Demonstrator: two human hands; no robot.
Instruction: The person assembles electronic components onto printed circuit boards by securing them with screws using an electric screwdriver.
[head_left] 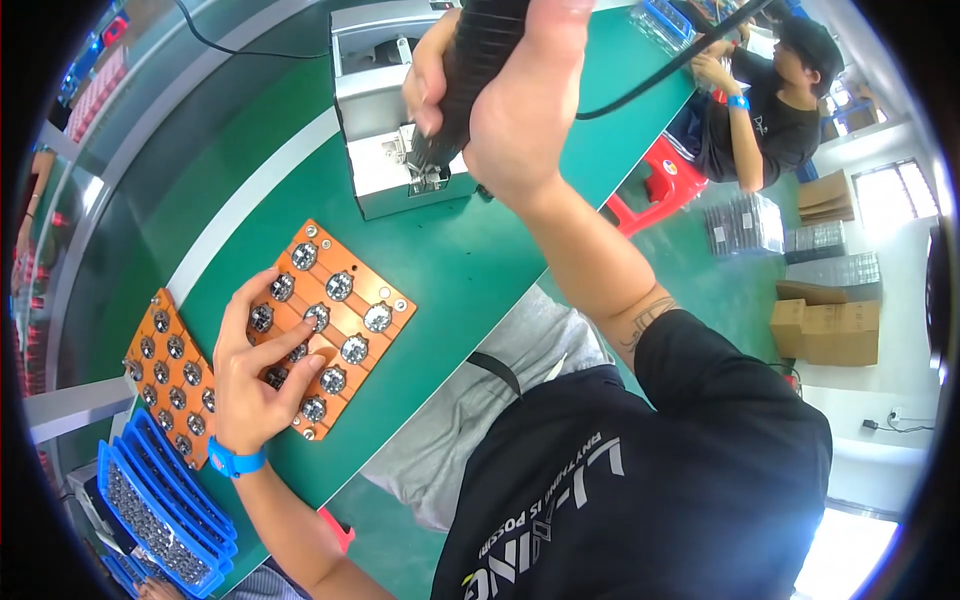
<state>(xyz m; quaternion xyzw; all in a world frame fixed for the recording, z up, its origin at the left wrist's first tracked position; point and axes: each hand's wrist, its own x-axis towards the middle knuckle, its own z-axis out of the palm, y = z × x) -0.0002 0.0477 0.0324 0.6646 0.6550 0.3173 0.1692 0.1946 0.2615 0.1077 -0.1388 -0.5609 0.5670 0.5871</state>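
My right hand (520,130) is wrapped around a black corded electric screwdriver (475,80) with a ribbed grip. Its tip points down into the front opening of a grey metal box (415,203), where small metal parts show. My left hand (262,365), with a blue wrist strap, lies over an orange plate (372,285). The fingers are spread, and one fingertip rests on a round silver part (317,318) near the plate's middle. Several such round parts sit in rows in the plate. My palm and fingers cover some on the left side.
A second orange plate (165,375) with round parts lies to the left. Blue trays (150,510) of small metal parts stack at the lower left. Another person (775,110) sits at the green table (455,290) at upper right, near a red stool (660,185). A black cable (660,75) runs there.
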